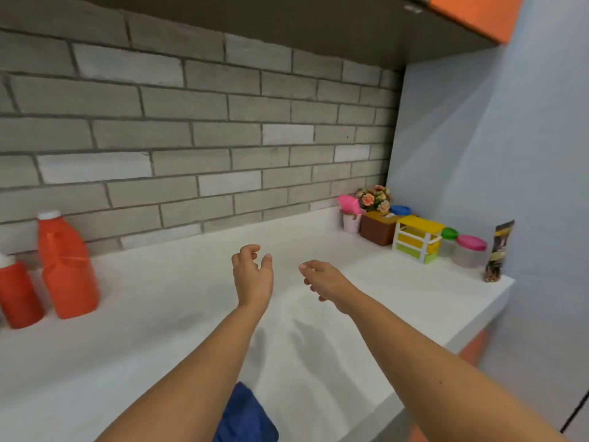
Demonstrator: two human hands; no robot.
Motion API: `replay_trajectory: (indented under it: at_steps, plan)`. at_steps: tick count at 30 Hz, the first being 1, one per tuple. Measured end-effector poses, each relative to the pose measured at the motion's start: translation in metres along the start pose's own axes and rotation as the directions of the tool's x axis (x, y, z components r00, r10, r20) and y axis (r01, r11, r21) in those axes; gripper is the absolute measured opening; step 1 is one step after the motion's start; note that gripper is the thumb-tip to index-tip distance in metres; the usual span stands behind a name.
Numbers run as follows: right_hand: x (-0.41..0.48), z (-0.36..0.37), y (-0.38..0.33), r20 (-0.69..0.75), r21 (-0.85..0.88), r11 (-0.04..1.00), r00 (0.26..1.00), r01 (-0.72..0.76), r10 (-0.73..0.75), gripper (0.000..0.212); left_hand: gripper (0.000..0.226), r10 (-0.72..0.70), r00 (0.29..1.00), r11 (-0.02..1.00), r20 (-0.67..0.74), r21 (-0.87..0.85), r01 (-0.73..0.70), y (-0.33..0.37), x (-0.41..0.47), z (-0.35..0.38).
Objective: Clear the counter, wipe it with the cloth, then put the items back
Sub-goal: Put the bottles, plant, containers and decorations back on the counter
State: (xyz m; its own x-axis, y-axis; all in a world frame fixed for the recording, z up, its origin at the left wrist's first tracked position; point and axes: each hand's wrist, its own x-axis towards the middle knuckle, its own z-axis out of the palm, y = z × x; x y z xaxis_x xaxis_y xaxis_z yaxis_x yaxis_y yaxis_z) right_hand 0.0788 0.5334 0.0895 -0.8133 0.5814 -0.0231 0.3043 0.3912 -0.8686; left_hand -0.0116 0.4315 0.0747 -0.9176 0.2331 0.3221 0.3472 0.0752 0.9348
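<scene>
Both my arms reach out over the white counter (178, 314). My left hand (253, 275) hovers above its middle with loosely curled fingers and holds nothing. My right hand (325, 283) hangs beside it, fingers relaxed, also holding nothing. A blue cloth (245, 416) lies on the counter near the front edge, partly hidden under my left forearm. At the far right corner stand a white cup with a pink item (350, 215), a flower pot (374, 197), a brown box (379, 229), a small yellow-green drawer unit (417, 239), lidded jars (470, 252) and a dark packet (498, 250).
Two orange bottles with white caps stand at the left by the brick wall: a tall one (67, 266) and a shorter one (17, 291). A blue wall (526, 154) closes the right side. A cabinet (471, 14) hangs overhead.
</scene>
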Motion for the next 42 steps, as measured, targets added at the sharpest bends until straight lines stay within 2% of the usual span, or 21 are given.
replay_trajectory:
  at_steps: [9, 19, 30, 42]
  plan:
    - [-0.005, -0.101, 0.065, -0.128, -0.005, 0.996, 0.988, -0.087, 0.086, 0.039, 0.025, 0.008, 0.988, 1.000, 0.155, -0.025, -0.004, 0.026, -0.037, 0.117]
    - [0.040, -0.156, 0.110, -0.218, 0.019, 0.981, 0.957, -0.194, 0.194, 0.040, 0.025, 0.019, 0.957, 1.000, 0.289, 0.005, -0.022, 0.023, -0.004, 0.211]
    - [0.096, -0.215, 0.153, -0.388, 0.115, 0.950, 0.868, -0.289, 0.311, 0.036, 0.025, 0.027, 0.906, 0.998, 0.423, 0.040, -0.048, 0.010, 0.030, 0.299]
    - [0.164, -0.299, 0.213, -0.444, 0.119, 0.948, 0.838, -0.295, 0.317, 0.029, 0.027, 0.002, 0.857, 0.994, 0.515, 0.089, -0.056, 0.000, 0.041, 0.403]
